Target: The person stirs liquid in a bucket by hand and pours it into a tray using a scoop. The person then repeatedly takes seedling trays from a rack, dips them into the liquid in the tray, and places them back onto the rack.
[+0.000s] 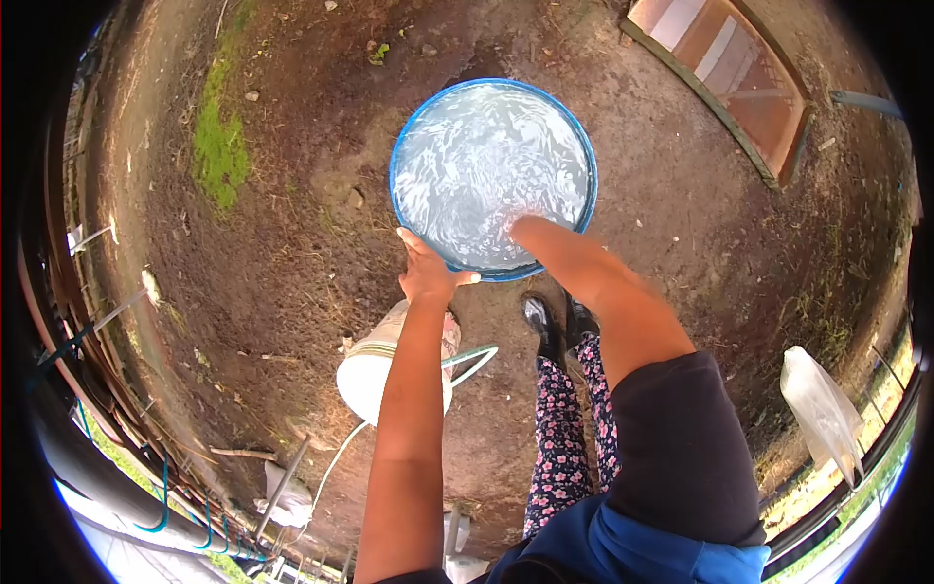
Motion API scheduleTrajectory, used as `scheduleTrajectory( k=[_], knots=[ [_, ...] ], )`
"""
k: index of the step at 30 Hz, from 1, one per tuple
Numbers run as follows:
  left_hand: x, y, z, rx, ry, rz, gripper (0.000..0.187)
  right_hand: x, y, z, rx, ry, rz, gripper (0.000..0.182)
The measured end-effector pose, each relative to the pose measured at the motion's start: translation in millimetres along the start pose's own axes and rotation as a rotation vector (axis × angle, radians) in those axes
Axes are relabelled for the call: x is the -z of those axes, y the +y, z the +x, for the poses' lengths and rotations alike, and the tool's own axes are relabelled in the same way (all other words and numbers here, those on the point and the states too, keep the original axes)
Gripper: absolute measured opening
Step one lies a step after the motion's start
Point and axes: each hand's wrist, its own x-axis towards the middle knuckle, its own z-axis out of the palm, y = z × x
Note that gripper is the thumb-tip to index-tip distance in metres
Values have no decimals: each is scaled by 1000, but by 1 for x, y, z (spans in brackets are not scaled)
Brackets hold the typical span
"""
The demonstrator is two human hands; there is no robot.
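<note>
A round blue tub [395, 156] full of rippling water [486, 165] stands on the ground in front of me. My left hand [428, 275] rests against its near-left rim, thumb and fingers spread apart along the edge. My right hand [522, 230] is down in the water near the tub's near side. Foam and ripples hide its fingers, so I cannot see whether it holds anything. Below my left hand, partly behind the forearm, is a white bucket [366, 382] with a pale hose [471, 362] beside it.
My black boots [541, 321] stand close to the tub's near side. A wooden-framed panel [735, 83] lies at the upper right. A clear plastic bag [819, 409] hangs at the right. Pipes and rails [117, 428] run along the left edge. Bare soil has a green patch [219, 151].
</note>
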Motion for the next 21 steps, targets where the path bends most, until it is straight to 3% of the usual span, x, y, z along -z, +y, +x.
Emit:
scheduleTrajectory(
  k=[5,9,14,18,21],
  knots=[
    [0,0,-2,-7,-9,7,138,49,-19,-29,-51,-59,257,49],
    [7,1,0,22,-64,-15,137,53,-16,8,-71,119,115,48],
    [9,4,-4,27,-55,48,137,44,7,33,-64,181,-104,46],
    [8,4,-4,24,-50,17,138,3,32,55,-20,172,-321,44],
    [6,4,-4,19,-33,18,138,-32,43,45,-28,292,-299,45]
  ],
)
